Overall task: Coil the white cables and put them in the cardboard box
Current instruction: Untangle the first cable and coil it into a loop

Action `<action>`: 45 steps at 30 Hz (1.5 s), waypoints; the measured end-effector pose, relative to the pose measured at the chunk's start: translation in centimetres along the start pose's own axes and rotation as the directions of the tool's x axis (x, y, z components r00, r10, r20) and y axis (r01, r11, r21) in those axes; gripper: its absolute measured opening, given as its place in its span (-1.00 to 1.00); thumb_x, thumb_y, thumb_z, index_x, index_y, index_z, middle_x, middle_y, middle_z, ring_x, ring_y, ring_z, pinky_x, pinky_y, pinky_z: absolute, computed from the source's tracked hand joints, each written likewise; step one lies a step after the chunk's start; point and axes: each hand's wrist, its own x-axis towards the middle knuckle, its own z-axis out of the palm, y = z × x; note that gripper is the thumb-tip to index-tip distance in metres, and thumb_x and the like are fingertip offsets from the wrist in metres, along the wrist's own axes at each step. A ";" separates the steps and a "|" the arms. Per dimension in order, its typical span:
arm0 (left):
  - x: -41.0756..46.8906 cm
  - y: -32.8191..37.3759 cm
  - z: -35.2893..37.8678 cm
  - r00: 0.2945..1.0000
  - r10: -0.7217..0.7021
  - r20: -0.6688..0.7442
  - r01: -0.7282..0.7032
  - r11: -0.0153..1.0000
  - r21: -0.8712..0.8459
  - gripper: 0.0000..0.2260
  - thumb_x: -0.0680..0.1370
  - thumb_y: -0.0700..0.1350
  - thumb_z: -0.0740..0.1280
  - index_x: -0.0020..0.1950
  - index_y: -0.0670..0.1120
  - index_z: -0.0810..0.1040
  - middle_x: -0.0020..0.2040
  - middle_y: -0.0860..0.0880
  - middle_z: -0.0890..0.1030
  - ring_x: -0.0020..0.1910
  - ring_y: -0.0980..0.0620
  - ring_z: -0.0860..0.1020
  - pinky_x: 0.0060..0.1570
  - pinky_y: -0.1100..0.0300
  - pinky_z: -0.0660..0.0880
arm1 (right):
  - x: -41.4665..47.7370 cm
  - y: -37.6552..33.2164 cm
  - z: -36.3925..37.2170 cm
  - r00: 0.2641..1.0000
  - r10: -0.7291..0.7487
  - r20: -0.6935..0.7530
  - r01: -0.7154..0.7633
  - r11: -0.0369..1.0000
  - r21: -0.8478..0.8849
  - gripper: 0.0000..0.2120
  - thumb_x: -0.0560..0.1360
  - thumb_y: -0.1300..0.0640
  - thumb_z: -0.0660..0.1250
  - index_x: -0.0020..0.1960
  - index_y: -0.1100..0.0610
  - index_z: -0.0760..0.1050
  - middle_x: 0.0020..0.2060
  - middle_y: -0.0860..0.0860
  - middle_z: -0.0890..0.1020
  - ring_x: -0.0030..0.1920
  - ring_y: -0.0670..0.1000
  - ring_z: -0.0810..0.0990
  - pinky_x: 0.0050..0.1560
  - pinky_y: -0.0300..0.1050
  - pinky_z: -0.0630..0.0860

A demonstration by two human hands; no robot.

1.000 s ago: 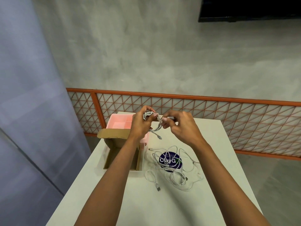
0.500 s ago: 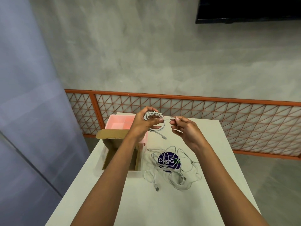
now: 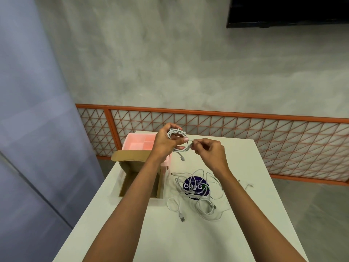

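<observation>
My left hand [image 3: 166, 143] holds a coiled white cable [image 3: 176, 133] up above the table, thumb across the loops. One plug end [image 3: 182, 158] dangles below the coil. My right hand [image 3: 210, 151] pinches the cable's other end right beside the coil. The open cardboard box [image 3: 132, 178] stands on the table's left side, partly hidden by my left forearm. Several loose white cables [image 3: 200, 195] lie tangled on the table to the right of the box.
A pink compartment tray [image 3: 136, 142] sits behind the box. A round dark blue sticker [image 3: 196, 187] lies under the loose cables. The white table [image 3: 188, 239] ends at an orange lattice railing [image 3: 245, 129] in front of a grey wall.
My right hand pulled away from the coil half a second ago, then came back to it, pinching the cable end. The coil in my left hand stays raised.
</observation>
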 end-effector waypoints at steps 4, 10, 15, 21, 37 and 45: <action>0.0 -0.1 -0.1 1.000 0.025 0.017 -0.025 1.000 -0.010 -0.70 0.37 -0.42 0.45 -0.08 -0.09 0.46 -0.13 -0.12 0.62 -0.21 0.05 0.63 -0.35 0.18 0.59 | -0.2 -0.5 -0.1 0.981 0.085 0.173 -0.112 0.981 0.156 -0.77 0.45 0.07 0.44 0.02 0.20 0.66 -0.18 0.10 0.72 -0.08 -0.01 0.70 0.11 0.01 0.59; -0.2 -0.2 -0.3 0.999 0.019 0.037 -0.019 1.000 -0.011 -0.72 0.40 -0.39 0.44 -0.02 -0.12 0.48 -0.14 -0.05 0.64 -0.25 0.18 0.64 -0.33 0.28 0.56 | -0.6 -1.0 0.2 0.966 0.137 0.222 -0.197 0.940 0.280 -0.83 0.49 0.18 0.38 -0.02 0.28 0.64 -0.12 0.18 0.70 -0.10 0.01 0.70 0.05 -0.14 0.56; 0.0 -0.3 -0.3 0.998 -0.022 0.058 0.020 0.999 0.031 -0.78 0.49 -0.32 0.39 0.07 -0.11 0.49 -0.07 -0.06 0.63 -0.17 0.16 0.61 -0.24 0.29 0.56 | -0.7 -0.9 1.5 0.972 0.200 0.126 -0.233 0.893 0.385 -0.92 0.49 0.25 0.36 -0.13 0.24 0.63 -0.17 0.14 0.69 -0.21 -0.01 0.70 -0.05 -0.29 0.55; -0.2 -2.0 -0.6 0.985 -0.115 0.130 0.125 0.990 -0.071 -0.67 0.53 -0.25 0.36 0.27 -0.08 0.45 0.19 -0.07 0.61 0.17 0.04 0.55 0.14 0.20 0.48 | 0.1 0.0 2.0 0.948 0.308 -0.079 -0.244 0.864 0.439 -0.93 0.44 0.24 0.40 -0.13 0.24 0.64 -0.19 0.18 0.70 -0.13 0.11 0.70 -0.01 -0.17 0.56; -0.7 -2.5 1.0 0.992 -0.048 -0.118 0.026 0.983 -0.183 -0.83 0.60 -0.07 0.25 -0.05 -0.15 0.52 -0.22 -0.04 0.66 -0.21 0.11 0.63 -0.27 0.32 0.53 | -0.3 -0.9 2.0 0.940 0.341 0.007 -0.315 0.859 0.403 -0.85 0.52 0.15 0.32 -0.05 0.21 0.61 -0.13 0.09 0.66 -0.07 0.00 0.58 -0.20 -0.32 0.36; -1.1 -2.6 1.2 0.986 0.056 -0.154 -0.087 0.976 -0.201 -0.77 0.63 -0.01 0.15 0.07 -0.15 0.47 -0.36 0.00 0.62 -0.27 0.10 0.62 -0.14 0.21 0.58 | 0.0 -0.9 1.4 0.872 0.430 0.233 -0.482 0.836 0.264 -0.72 0.53 -0.07 0.31 0.10 0.12 0.53 -0.02 0.04 0.54 -0.04 0.03 0.55 -0.15 -0.10 0.57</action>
